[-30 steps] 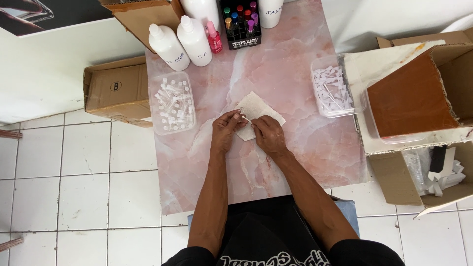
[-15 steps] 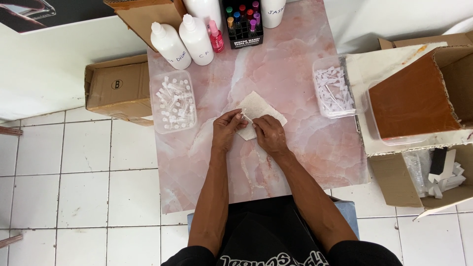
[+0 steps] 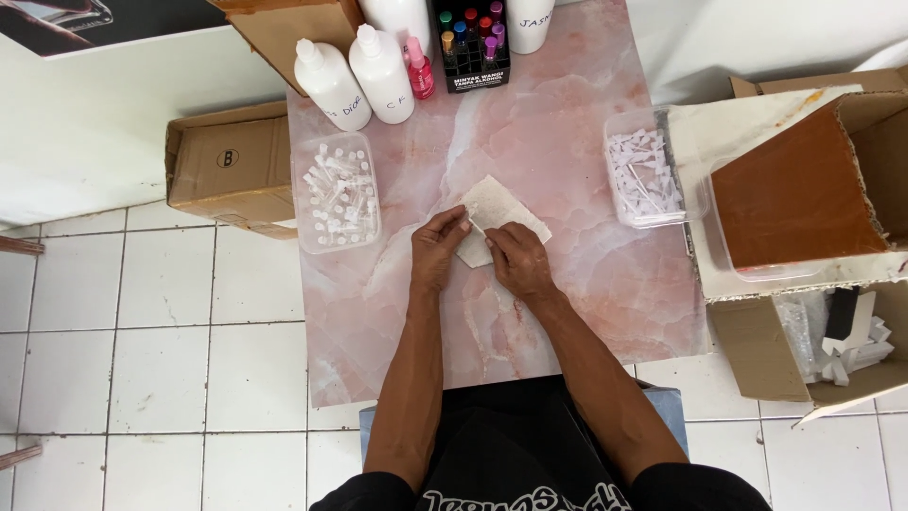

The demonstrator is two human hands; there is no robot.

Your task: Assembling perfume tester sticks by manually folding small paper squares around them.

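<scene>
White folded tissue lay flat on the pink marble counter, and you pressed on its near edge with both hands. Your left hand touched its left corner with fingers together; your right hand covered its lower right part, fingers curled, gripping nothing.

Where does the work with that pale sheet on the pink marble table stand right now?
Laid out: a clear tray of small white vials and a clear tray of white caps flank the work spot. In hand: left hand and right hand both press on the pale square paper sheet, which lies flat on the pink marble table. No fold or wrapped item shows yet.
</scene>
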